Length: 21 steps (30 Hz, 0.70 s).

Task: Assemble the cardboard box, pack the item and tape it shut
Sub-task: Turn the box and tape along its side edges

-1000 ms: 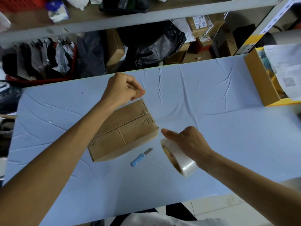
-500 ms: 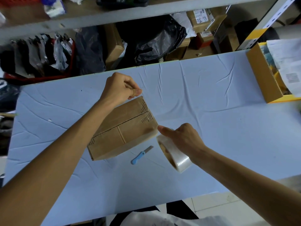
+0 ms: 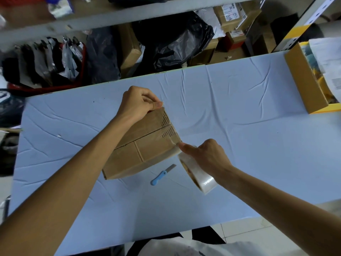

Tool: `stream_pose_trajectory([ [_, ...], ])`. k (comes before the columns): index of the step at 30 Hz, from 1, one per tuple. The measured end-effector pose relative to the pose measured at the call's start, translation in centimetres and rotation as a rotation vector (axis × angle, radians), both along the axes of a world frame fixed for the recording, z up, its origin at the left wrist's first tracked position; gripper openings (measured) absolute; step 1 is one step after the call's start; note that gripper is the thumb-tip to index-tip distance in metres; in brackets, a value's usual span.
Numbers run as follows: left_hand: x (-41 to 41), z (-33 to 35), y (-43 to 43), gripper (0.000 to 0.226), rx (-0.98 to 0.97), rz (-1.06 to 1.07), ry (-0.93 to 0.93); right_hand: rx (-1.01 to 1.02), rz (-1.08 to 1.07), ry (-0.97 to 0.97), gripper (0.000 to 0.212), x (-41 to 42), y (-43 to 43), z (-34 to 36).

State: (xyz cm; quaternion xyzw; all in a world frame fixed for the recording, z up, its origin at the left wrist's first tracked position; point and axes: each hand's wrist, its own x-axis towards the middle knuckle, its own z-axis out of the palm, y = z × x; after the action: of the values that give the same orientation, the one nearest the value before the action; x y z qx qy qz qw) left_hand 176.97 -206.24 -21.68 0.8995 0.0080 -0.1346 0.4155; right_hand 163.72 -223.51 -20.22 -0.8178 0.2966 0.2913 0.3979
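Head view: a closed cardboard box (image 3: 145, 146) lies at the middle of the table (image 3: 249, 145), which is covered with a creased pale blue sheet. The box is turned at an angle to the table edges. Its top flaps meet in a dark seam along its length, and rows of short printed dashes mark its right end.

The left hand (image 3: 138, 104) sits at the box's far right corner, fingers curled and thumb pressed against the forefinger. It pinches the free end of a strip of clear tape (image 3: 174, 138). The strip shows only as a faint sheen running along the right end of the box, down to the roll.

The right hand (image 3: 208, 156) grips a roll of clear tape (image 3: 203, 182), fingers wrapped round its far side. The roll stands on edge just beside the box's near right corner. The thumb is stretched out, and its tip touches that corner.

A small knife with a blue handle (image 3: 161, 175) lies on the sheet near the box's near side, between the box and the roll and touching neither.

At the table's right edge stands an open yellow-brown carton (image 3: 304, 84) with papers in it. Beyond the far edge are a black plastic bag (image 3: 177, 39), stacked parcels and a red basket (image 3: 84, 58) of dark bagged goods, all under a grey shelf.
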Motion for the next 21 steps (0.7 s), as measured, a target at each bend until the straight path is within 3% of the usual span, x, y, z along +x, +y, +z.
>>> stream_pose_trajectory([
  [7,0.2,-0.4,0.4,0.049,-0.003,-0.035,0.006,0.014,0.01,-0.019,0.061,0.0,-0.4,-0.6],
  [13,-0.7,0.4,0.4,0.014,0.021,-0.278,-0.247,0.029,0.029,-0.024,0.064,-0.1,-0.6,-1.0],
  [16,-0.6,0.2,0.5,0.013,0.176,-0.329,-0.443,0.042,0.043,-0.04,0.076,-0.2,-0.6,-1.4],
  [21,-0.6,0.6,0.7,0.014,0.061,-0.398,-0.313,0.054,0.066,-0.058,0.097,-0.4,-0.7,-2.1],
])
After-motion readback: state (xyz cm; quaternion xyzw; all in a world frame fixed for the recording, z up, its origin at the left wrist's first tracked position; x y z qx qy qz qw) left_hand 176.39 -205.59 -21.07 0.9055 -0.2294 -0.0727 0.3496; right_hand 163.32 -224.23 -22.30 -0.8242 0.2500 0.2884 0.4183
